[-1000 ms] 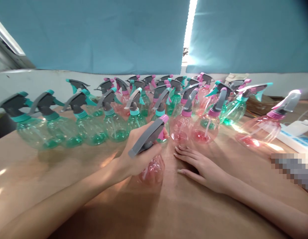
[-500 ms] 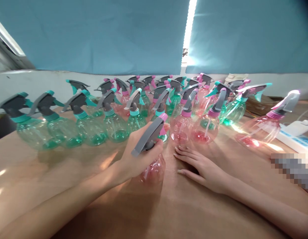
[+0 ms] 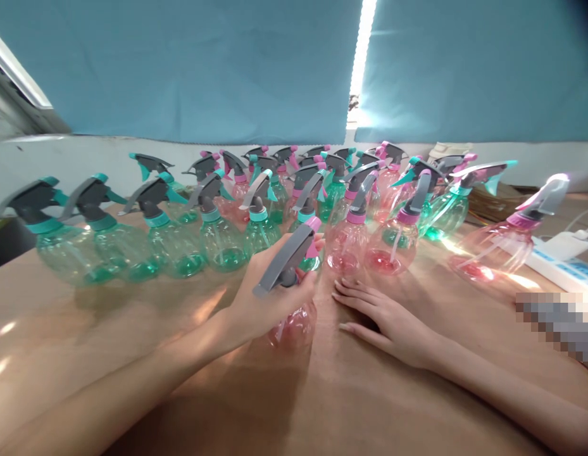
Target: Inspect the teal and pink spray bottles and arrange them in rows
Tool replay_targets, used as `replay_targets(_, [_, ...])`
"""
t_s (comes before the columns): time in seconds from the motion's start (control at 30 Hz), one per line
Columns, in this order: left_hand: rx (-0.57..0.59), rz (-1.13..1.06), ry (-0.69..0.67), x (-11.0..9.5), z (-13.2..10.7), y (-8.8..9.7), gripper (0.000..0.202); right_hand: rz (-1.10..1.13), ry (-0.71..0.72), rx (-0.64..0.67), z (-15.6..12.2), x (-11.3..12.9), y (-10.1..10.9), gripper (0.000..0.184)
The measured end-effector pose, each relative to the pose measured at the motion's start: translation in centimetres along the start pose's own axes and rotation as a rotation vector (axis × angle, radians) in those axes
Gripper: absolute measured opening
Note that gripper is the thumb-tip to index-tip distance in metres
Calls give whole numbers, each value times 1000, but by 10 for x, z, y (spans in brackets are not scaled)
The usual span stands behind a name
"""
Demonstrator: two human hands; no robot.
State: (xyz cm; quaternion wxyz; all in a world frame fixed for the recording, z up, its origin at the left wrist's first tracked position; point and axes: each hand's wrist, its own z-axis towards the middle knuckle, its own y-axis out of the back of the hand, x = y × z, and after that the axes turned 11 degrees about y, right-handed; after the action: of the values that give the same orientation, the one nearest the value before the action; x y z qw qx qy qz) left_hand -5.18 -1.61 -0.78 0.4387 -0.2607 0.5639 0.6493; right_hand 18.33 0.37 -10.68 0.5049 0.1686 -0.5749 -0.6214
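Note:
My left hand [image 3: 269, 294] is wrapped round the neck of a pink spray bottle [image 3: 294, 326] with a grey trigger head and pink nozzle. The bottle stands on the table in front of me; its collar is hidden by my fingers. My right hand [image 3: 388, 320] lies flat on the wooden table [image 3: 350, 405], fingers stretched out and holding nothing. Just beyond its fingertips are a pink spray bottle [image 3: 347, 244] and another pink spray bottle [image 3: 391, 250]. To the left of my left hand runs a row of green spray bottles, the nearest being a green bottle [image 3: 261, 233].
Behind the front row stand several more pink and green spray bottles [image 3: 334, 190]. A pink bottle [image 3: 495, 250] stands apart at the right, near a white power strip [image 3: 566, 259]. A blurred-out patch [image 3: 554, 316] covers something at the right edge. Blue curtains [image 3: 203, 69] hang behind.
My left thumb and grip have shifted very slightly on the pink bottle's neck, and its head has moved a touch right. My right hand stays still.

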Motion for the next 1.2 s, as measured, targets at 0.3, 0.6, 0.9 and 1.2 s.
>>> replay_targets(0.3, [39, 5, 9, 8, -2, 3, 51, 16, -7, -6, 0, 1, 1, 55])
replay_targets(0.6, [100, 37, 92, 14, -4, 8, 61, -15, -11, 49, 2, 0, 2, 58])
replay_targets(0.9, [115, -34, 165, 8, -6, 10, 47, -31, -23, 74, 3, 2, 3, 60])
replay_targets(1.2, [122, -50, 151, 0, -8, 10, 38, -25, -29, 68, 2, 1, 2, 60])
